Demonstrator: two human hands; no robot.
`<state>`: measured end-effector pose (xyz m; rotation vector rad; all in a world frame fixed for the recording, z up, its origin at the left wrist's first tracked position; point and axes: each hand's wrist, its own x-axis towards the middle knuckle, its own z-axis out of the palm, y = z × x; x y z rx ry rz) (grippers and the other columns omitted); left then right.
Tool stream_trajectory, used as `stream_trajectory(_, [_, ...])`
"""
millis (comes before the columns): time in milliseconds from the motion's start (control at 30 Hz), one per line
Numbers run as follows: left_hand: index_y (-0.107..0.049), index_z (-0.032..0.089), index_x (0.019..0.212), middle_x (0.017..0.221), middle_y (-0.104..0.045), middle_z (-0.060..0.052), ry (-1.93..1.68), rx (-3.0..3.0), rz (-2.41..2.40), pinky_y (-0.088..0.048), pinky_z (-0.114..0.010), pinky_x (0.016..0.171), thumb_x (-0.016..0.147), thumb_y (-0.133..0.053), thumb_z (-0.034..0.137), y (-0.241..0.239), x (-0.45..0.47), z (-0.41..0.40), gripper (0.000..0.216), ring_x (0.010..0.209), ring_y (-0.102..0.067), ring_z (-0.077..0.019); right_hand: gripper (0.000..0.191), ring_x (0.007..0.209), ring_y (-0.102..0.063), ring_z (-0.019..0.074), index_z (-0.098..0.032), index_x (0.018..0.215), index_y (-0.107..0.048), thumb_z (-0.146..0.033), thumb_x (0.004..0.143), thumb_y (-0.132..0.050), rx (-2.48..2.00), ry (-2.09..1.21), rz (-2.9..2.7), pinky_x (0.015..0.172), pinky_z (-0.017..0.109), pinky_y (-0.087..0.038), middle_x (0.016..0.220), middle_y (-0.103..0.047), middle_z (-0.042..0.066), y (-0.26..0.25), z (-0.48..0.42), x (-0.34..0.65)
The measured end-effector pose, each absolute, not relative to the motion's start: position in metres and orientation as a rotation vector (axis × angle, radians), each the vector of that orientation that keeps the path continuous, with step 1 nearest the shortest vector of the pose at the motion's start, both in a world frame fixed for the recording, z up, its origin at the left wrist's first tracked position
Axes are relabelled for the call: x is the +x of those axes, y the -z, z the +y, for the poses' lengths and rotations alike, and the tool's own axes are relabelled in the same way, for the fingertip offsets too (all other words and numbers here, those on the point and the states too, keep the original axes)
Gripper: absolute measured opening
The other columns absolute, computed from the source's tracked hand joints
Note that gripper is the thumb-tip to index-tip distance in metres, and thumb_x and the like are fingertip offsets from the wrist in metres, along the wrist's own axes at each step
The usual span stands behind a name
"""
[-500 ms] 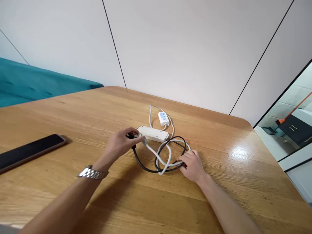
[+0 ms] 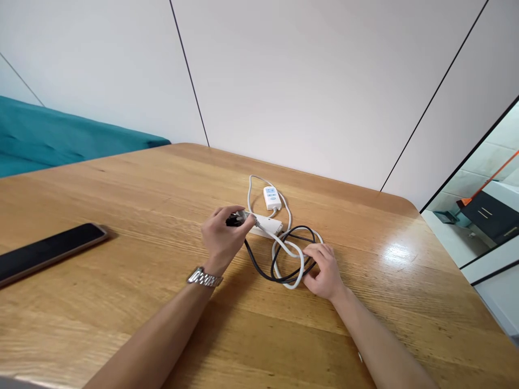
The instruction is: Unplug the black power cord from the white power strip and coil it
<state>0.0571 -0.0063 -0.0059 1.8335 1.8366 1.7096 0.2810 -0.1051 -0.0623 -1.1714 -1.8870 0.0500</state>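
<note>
1. Left hand (image 2: 221, 237) closed in a pinch on the black plug (image 2: 235, 220), which it holds just above the white adapter box (image 2: 267, 225) near table centre; wristwatch (image 2: 204, 277) on that wrist.
2. Right hand (image 2: 324, 270) lies flat, fingers loosely curled on the cable tangle (image 2: 290, 259) at 4 o'clock from the box; no firm grasp visible.
3. Risks, as I judge them: pulling the plug could tighten the black and white loops into a knot; a tug could drag the box and inline remote (image 2: 272, 198).
4. Count: one box; one remote; two cables, black and white; one phone (image 2: 48, 251) at 9 o'clock on the wooden table (image 2: 121, 302).
</note>
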Motion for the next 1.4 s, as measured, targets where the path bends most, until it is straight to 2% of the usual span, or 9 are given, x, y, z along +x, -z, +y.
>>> stream_trajectory(267, [-0.067,0.019,0.085,0.083,-0.066,-0.005,-1.716,1.734,1.904,-0.049,-0.033,0.080,0.068,-0.059,0.038,0.020,0.046,0.008,0.027,0.082,-0.062,-0.0213,0.036,0.103,-0.054,0.0255,-0.020,0.103,-0.059,-0.026,0.067,-0.057,-1.189,-0.032,-1.807,0.092,0.040,-0.039,0.107,-0.058,0.011,0.061,-0.107,0.281])
stream_trajectory(467, [-0.067,0.019,0.085,0.083,-0.066,-0.004,-1.654,1.645,1.928,-0.049,-0.033,0.080,0.068,-0.060,0.042,0.023,0.040,0.013,0.029,0.082,-0.062,-0.0212,0.008,0.080,-0.056,0.0203,-0.021,0.073,-0.057,-0.025,0.070,-0.051,-1.158,-0.086,-1.784,0.080,0.036,-0.040,0.078,-0.062,0.004,0.059,-0.107,0.281])
stream_trajectory(633, [-0.067,0.020,0.086,0.085,-0.067,-0.004,-1.580,1.525,1.983,-0.049,-0.035,0.081,0.066,-0.061,0.043,0.023,0.034,0.016,0.032,0.086,-0.062,-0.0230,0.027,0.060,-0.054,0.0151,-0.022,0.057,-0.052,-0.030,0.082,-0.046,-1.239,-0.177,-1.807,0.071,0.032,-0.041,0.057,-0.059,0.000,0.060,-0.107,0.280])
stream_trajectory(767, [-0.068,0.020,0.087,0.083,-0.067,-0.004,-1.567,1.405,2.002,-0.050,-0.035,0.080,0.065,-0.061,0.044,0.024,0.028,0.020,0.033,0.084,-0.063,-0.0231,0.013,0.063,-0.056,0.0149,-0.021,0.084,-0.063,-0.024,0.078,-0.051,-1.329,-0.172,-1.720,0.070,0.029,-0.045,0.072,-0.063,0.001,0.069,-0.103,0.280])
stream_trajectory(900, [-0.068,0.020,0.087,0.083,-0.067,-0.004,-1.596,1.431,1.930,-0.050,-0.034,0.079,0.066,-0.061,0.045,0.025,0.029,0.018,0.034,0.083,-0.063,-0.0222,0.043,0.071,-0.058,0.0152,-0.021,0.114,-0.058,-0.019,0.072,-0.056,-1.397,-0.158,-1.738,0.078,0.032,-0.048,0.105,-0.059,0.007,0.074,-0.099,0.279])
stream_trajectory(1000, [-0.068,0.020,0.086,0.083,-0.067,-0.004,-1.619,1.469,1.896,-0.050,-0.034,0.078,0.068,-0.061,0.047,0.024,0.034,0.014,0.034,0.082,-0.063,-0.0218,0.048,0.103,-0.055,0.0248,-0.020,0.117,-0.057,-0.023,0.070,-0.063,-1.504,-0.021,-1.722,0.092,0.040,-0.044,0.118,-0.054,0.011,0.073,-0.097,0.279])
stream_trajectory(1067, [-0.069,0.019,0.085,0.081,-0.067,-0.004,-1.625,1.529,1.873,-0.050,-0.034,0.079,0.068,-0.061,0.047,0.023,0.038,0.010,0.033,0.081,-0.063,-0.0215,0.052,0.114,-0.048,0.0308,-0.018,0.120,-0.055,-0.029,0.070,-0.066,-1.662,0.051,-1.626,0.095,0.045,-0.040,0.122,-0.053,0.014,0.072,-0.097,0.279])
stream_trajectory(1167, [-0.069,0.018,0.085,0.080,-0.066,-0.005,-1.660,1.696,1.822,-0.050,-0.034,0.078,0.071,-0.061,0.045,0.021,0.045,0.002,0.031,0.078,-0.062,-0.0206,0.049,0.110,-0.049,0.0344,-0.018,0.118,-0.057,-0.031,0.072,-0.065,-1.859,0.028,-1.534,0.090,0.048,-0.038,0.119,-0.059,0.016,0.075,-0.096,0.281])
stream_trajectory(1400, [-0.067,0.019,0.087,0.084,-0.063,-0.006,-1.939,1.946,1.592,-0.051,-0.032,0.074,0.078,-0.061,0.046,0.013,0.067,-0.027,0.030,0.075,-0.061,-0.0180,0.040,0.102,-0.054,0.0298,-0.023,0.114,-0.060,-0.017,0.075,-0.056,-1.873,-0.047,-1.492,0.083,0.040,-0.037,0.111,-0.067,0.010,0.083,-0.092,0.286])
